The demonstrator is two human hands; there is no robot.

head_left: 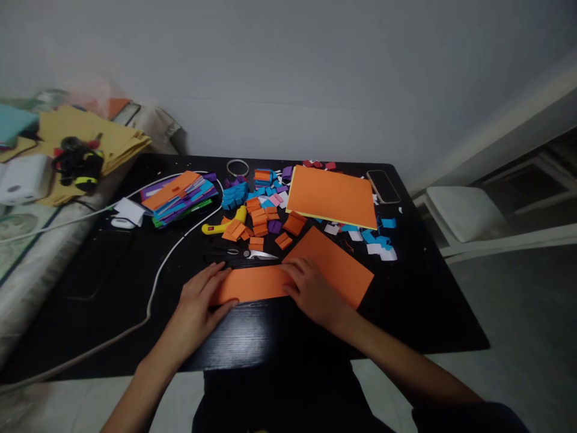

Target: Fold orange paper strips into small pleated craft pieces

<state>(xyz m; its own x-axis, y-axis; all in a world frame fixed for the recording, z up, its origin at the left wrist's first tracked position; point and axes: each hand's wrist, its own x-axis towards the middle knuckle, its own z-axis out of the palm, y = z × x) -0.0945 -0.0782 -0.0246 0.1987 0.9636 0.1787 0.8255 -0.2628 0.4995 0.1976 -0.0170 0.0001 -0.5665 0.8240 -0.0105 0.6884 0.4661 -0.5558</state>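
A long orange paper strip (256,284) lies near the front of the black table. My left hand (196,300) holds its left end, the fingers at the far edge and the thumb at the near edge. At the right end, my right hand (313,293) grips the strip with bent fingers; part of that end is covered. Beneath my right wrist, a larger orange sheet (336,264) lies at an angle. Just beyond the strip are scissors (261,255) with dark handles and several small folded orange paper pieces (259,219).
A yellow glue gun (225,225) lies behind the scissors. Coloured paper strips (180,195) are piled at left, beside a white cable (157,276). An orange sheet stack (333,195), a phone (383,186) and paper scraps (383,246) occupy the back right. A wall (279,78) borders the table.
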